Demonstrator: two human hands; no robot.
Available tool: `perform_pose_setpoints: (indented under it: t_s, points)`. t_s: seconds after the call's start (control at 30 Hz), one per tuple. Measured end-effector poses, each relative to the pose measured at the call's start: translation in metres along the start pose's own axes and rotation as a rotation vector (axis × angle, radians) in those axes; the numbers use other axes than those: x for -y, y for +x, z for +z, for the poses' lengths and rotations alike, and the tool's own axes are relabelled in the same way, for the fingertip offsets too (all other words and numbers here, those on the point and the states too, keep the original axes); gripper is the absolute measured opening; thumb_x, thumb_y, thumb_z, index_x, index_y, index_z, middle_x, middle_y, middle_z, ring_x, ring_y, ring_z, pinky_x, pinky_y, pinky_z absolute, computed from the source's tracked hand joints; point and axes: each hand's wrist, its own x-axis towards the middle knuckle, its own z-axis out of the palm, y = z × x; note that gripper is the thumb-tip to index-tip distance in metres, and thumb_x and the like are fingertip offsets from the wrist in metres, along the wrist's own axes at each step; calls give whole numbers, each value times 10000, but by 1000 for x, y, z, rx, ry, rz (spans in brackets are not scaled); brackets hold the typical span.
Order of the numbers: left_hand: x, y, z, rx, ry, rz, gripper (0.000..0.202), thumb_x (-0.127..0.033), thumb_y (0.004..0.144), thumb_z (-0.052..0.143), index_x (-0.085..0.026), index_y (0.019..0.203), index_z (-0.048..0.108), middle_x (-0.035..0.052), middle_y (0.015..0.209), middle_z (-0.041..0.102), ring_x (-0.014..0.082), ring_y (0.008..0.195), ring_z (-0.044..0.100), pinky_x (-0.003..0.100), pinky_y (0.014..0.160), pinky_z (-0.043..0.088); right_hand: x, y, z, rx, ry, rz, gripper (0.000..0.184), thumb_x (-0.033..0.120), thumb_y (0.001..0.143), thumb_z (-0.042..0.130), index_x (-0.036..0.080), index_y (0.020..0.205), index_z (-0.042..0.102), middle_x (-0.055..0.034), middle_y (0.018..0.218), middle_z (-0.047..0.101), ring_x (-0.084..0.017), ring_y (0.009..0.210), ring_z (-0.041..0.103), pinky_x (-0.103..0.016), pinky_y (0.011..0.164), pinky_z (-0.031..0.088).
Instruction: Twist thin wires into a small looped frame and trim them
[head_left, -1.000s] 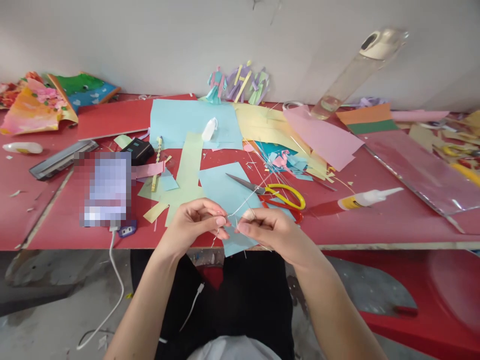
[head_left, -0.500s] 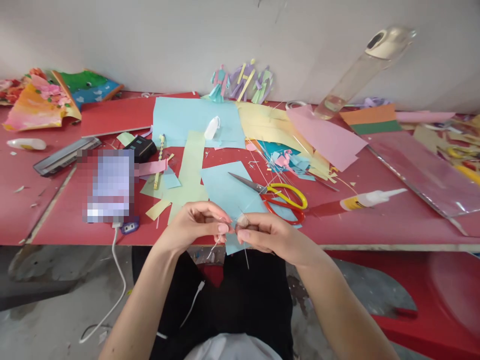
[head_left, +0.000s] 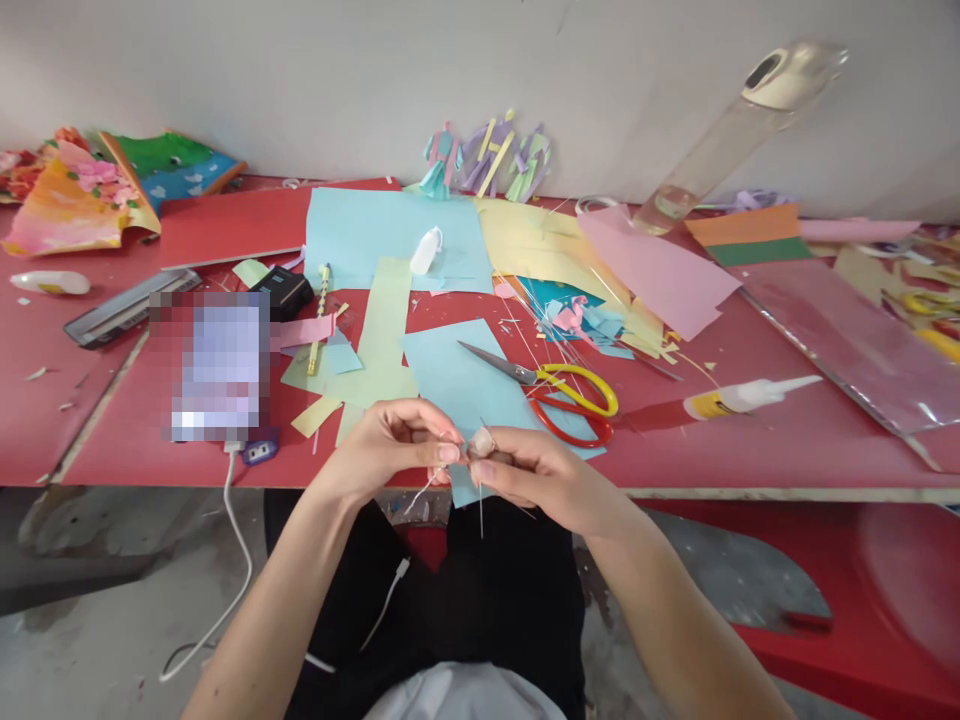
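Note:
My left hand (head_left: 394, 445) and my right hand (head_left: 540, 468) meet just over the table's front edge, both closed in a pinch. Between the left fingers is a thin twisted white wire (head_left: 420, 492), its end hanging below them. From the right fingertips a thin straight wire (head_left: 481, 512) points down. The spot where the two wires come together is too small to make out. Just beyond the hands lies a light blue sheet of paper (head_left: 450, 360), with scissors (head_left: 536, 378) resting on it, their handles red and yellow.
A glue bottle (head_left: 720, 402) lies at the right. Near the wall stand a tilted water bottle (head_left: 720, 150) and small paper figures (head_left: 441, 160). Left are a phone (head_left: 225, 370) on a white cable, a pencil (head_left: 319, 320) and a stapler-like grey tool (head_left: 127, 310). Paper scraps (head_left: 592, 325) are scattered about.
The straight wire at my right hand has swung from a slant to nearly upright. The twisted wire's end has shifted slightly left. Both hands stay pinched together in almost the same place.

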Motion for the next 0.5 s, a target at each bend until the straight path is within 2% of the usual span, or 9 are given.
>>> perform_pose_setpoints:
  t_s: [0.2,0.5]
  points:
    - [-1,0,2,11,28,-30,199,-199,609,872,-131,671,696,-7,579,661,82,461,604,182,477,530,7,-6,0,-42,-119,30,363,460,917,532,197,698,409,72,606,268,-74,516,227,-241,477,191]
    - [1,0,5,-19,98,-42,230,-239,610,873,-133,680,681,0,545,654,96,474,618,183,473,522,6,-10,-1,-81,-312,76,320,437,940,483,195,734,447,48,641,311,-102,579,275,-252,523,232]
